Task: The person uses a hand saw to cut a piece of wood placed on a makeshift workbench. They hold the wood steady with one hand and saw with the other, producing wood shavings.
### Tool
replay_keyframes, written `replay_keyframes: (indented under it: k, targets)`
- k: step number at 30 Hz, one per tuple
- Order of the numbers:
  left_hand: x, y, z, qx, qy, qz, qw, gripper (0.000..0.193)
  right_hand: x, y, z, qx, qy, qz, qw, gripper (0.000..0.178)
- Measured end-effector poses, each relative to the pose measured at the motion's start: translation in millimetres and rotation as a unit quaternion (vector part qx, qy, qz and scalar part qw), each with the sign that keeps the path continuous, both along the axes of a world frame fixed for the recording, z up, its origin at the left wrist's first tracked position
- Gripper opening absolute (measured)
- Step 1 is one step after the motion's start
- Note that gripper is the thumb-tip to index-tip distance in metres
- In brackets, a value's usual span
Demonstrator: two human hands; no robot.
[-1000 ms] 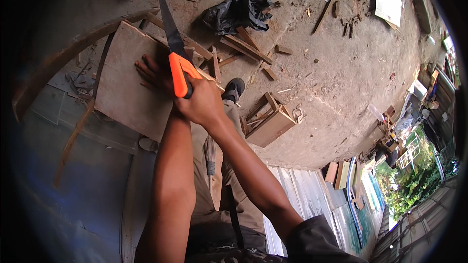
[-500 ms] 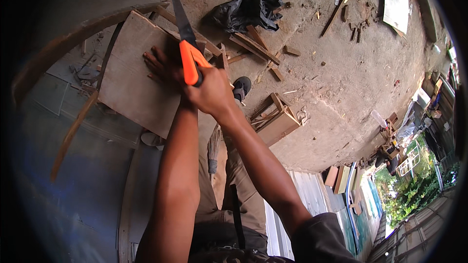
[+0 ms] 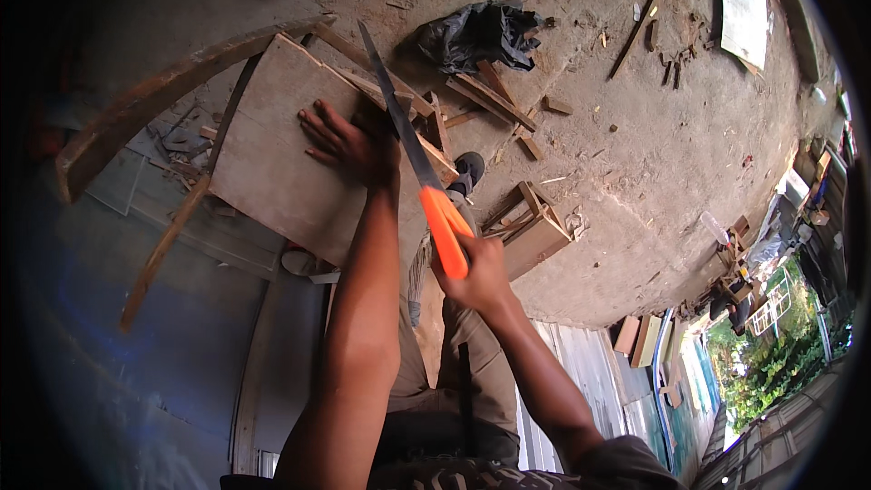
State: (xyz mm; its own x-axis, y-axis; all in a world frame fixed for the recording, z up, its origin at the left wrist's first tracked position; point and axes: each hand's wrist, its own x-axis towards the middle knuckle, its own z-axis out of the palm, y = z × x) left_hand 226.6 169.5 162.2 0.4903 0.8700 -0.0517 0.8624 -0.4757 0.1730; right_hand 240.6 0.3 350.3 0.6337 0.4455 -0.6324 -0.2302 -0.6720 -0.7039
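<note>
My right hand (image 3: 478, 270) is wrapped round the orange handle of a hand saw (image 3: 445, 227). The saw's long dark blade points away from me and lies along the right edge of a flat wooden board (image 3: 259, 141). Flat on that board, left of the blade, rests my left hand (image 3: 349, 141) with its fingers spread. Under and beside the board's right edge are narrow wooden strips (image 3: 435, 127), partly hidden by the blade and my hand. My shoe (image 3: 469, 169) shows just right of the board.
A crumpled black plastic bag (image 3: 481, 34) lies beyond the board, near loose wood offcuts (image 3: 490, 100). To the right stands a small wooden box frame (image 3: 535, 240). A curved plank (image 3: 163, 91) and a thin wooden stick (image 3: 163, 254) are at the left. A white sheet (image 3: 741, 9) lies far right.
My right hand has drawn the saw back toward me and to the right, baring more of the blade's path along the edge. My left hand stays on the board; the whole view has shifted slightly.
</note>
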Motion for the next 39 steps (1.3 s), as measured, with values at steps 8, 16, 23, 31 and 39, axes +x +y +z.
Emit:
replay_keyframes:
  k: [8,16,23,31,39]
  targets:
    - [4.4,16.5,7.5,-0.01,-0.003,0.009,1.0,0.073,19.6,48.4,-29.9,0.026,0.029,-0.019,0.999,0.023]
    - [0.4,3.4,2.2,-0.032,0.001,0.02,0.999,0.076,-15.5,-0.5,47.9,-0.018,0.079,-0.084,0.993,0.007]
    - [-16.6,8.7,-14.9,0.011,0.032,-0.053,0.998,0.087,69.6,110.2,-57.2,-0.044,0.043,-0.047,0.997,0.03]
    - [4.8,5.3,0.2,-0.014,0.015,0.005,1.0,0.07,-33.3,-40.1,80.9,0.012,0.079,-0.03,0.996,0.016]
    - [-6.9,15.1,-1.4,-0.014,0.061,0.036,0.997,0.078,69.9,90.1,-38.5,-0.001,0.073,-0.052,0.996,0.028]
